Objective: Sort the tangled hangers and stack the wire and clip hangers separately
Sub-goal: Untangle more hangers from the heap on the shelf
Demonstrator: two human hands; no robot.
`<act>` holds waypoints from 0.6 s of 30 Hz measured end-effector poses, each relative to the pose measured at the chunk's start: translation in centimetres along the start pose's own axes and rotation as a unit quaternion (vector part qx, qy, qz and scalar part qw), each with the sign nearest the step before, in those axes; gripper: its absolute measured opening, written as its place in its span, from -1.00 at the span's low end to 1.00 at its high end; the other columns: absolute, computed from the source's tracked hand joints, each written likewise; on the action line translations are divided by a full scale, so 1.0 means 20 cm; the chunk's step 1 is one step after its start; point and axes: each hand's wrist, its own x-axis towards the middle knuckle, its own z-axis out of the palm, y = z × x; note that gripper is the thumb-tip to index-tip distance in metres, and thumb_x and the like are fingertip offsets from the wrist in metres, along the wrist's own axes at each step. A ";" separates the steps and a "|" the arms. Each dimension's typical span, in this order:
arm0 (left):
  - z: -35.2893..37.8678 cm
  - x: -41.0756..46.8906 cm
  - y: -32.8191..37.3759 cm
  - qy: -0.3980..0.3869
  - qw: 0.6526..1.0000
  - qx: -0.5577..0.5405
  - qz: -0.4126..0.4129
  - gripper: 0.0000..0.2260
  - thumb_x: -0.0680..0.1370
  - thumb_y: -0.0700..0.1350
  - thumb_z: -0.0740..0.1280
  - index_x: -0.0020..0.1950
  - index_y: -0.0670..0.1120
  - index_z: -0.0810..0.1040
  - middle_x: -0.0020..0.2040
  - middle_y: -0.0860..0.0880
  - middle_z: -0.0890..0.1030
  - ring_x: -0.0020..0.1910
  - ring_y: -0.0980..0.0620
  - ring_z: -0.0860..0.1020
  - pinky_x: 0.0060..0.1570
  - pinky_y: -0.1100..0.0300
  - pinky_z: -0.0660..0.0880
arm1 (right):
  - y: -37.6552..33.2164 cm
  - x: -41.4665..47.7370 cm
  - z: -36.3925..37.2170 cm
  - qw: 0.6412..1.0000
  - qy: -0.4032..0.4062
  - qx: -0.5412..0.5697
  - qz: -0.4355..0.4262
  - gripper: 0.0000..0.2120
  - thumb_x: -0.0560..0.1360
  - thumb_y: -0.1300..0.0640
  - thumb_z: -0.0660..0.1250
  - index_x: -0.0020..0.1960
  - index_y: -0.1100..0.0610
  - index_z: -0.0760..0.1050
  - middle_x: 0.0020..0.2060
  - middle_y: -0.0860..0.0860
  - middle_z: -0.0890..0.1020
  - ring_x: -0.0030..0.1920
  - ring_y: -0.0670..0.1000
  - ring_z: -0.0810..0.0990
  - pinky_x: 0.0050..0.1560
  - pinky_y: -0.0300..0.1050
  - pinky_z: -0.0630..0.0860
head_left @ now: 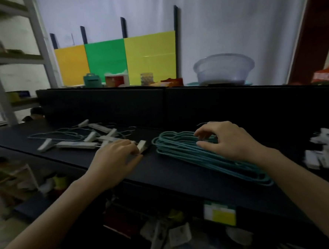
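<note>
A stack of teal wire hangers (182,150) lies on the black table (174,173), right of centre. My right hand (226,139) rests on top of that stack, fingers bent over the wires. To the left sits a tangle of white clip hangers (78,141) mixed with thin teal wire hangers (64,132). My left hand (115,160) reaches into the tangle's near edge and pinches a white clip hanger (141,145) by its end. A blurred pile of white clip hangers (327,149) lies at the far right.
A black partition (158,105) runs along the table's back. Behind it stand coloured panels (117,61), a clear plastic basin (223,68) and small boxes. A white shelf frame (1,76) rises at the left. Clutter sits below the table's front edge.
</note>
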 end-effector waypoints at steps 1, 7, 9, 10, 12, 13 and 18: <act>-0.01 -0.05 -0.08 -0.006 1.000 -0.002 -0.008 -0.76 0.55 0.09 0.19 0.07 0.03 0.56 0.02 0.10 0.54 0.06 0.08 0.50 -0.18 0.27 0.27 | -0.07 0.04 0.05 1.000 -0.008 0.000 -0.004 -0.71 0.50 -0.11 0.29 0.18 -0.06 0.49 0.04 -0.15 0.58 0.02 -0.14 0.53 0.09 -0.10 0.52; -0.07 -0.24 -0.48 -0.026 0.999 -0.007 -0.046 -0.80 0.54 0.08 0.20 0.02 0.04 0.54 -0.04 0.11 0.52 -0.02 0.12 0.49 -0.20 0.27 0.34 | -0.41 0.30 0.30 0.999 -0.041 -0.003 -0.011 -0.70 0.49 -0.11 0.30 0.19 -0.06 0.50 0.10 -0.10 0.59 0.09 -0.05 0.55 0.10 -0.02 0.52; -0.07 -0.29 -0.58 -0.031 0.997 -0.016 -0.062 -0.82 0.54 0.08 0.22 0.00 0.05 0.54 -0.09 0.14 0.50 -0.03 0.14 0.47 -0.21 0.27 0.33 | -0.49 0.38 0.37 0.999 -0.053 -0.003 -0.010 -0.71 0.49 -0.10 0.30 0.19 -0.07 0.50 0.09 -0.11 0.59 0.10 -0.05 0.55 0.11 0.00 0.52; -0.07 -0.30 -0.63 -0.034 0.997 -0.016 -0.066 -0.83 0.54 0.07 0.22 0.00 0.05 0.55 -0.11 0.16 0.47 -0.03 0.15 0.47 -0.23 0.28 0.32 | -0.52 0.43 0.41 0.998 -0.059 -0.005 -0.008 -0.71 0.49 -0.09 0.30 0.19 -0.07 0.50 0.09 -0.12 0.59 0.10 -0.06 0.55 0.10 -0.01 0.52; -0.06 -0.32 -0.72 -0.032 0.997 -0.012 -0.070 -0.83 0.54 0.07 0.22 0.00 0.06 0.55 -0.13 0.19 0.44 -0.06 0.19 0.43 -0.27 0.30 0.29 | -0.57 0.51 0.48 0.997 -0.072 -0.004 0.000 -0.69 0.48 -0.09 0.30 0.20 -0.06 0.49 0.08 -0.12 0.59 0.10 -0.07 0.55 0.10 -0.01 0.51; -0.05 -0.33 -0.77 -0.032 0.997 -0.010 -0.075 -0.83 0.54 0.07 0.22 0.00 0.06 0.55 -0.13 0.20 0.44 -0.08 0.20 0.41 -0.27 0.30 0.29 | -0.58 0.56 0.51 0.997 -0.080 -0.002 0.003 -0.68 0.48 -0.10 0.29 0.21 -0.05 0.49 0.09 -0.12 0.58 0.10 -0.06 0.55 0.10 -0.01 0.51; 0.00 -0.33 -0.96 -0.034 0.996 -0.016 -0.085 -0.82 0.54 0.07 0.21 0.01 0.06 0.55 -0.13 0.19 0.43 -0.12 0.23 0.36 -0.28 0.32 0.28 | -0.63 0.80 0.67 0.993 -0.111 -0.029 0.031 -0.64 0.52 -0.10 0.23 0.27 -0.02 0.43 0.15 -0.06 0.52 0.13 0.00 0.51 0.10 -0.02 0.49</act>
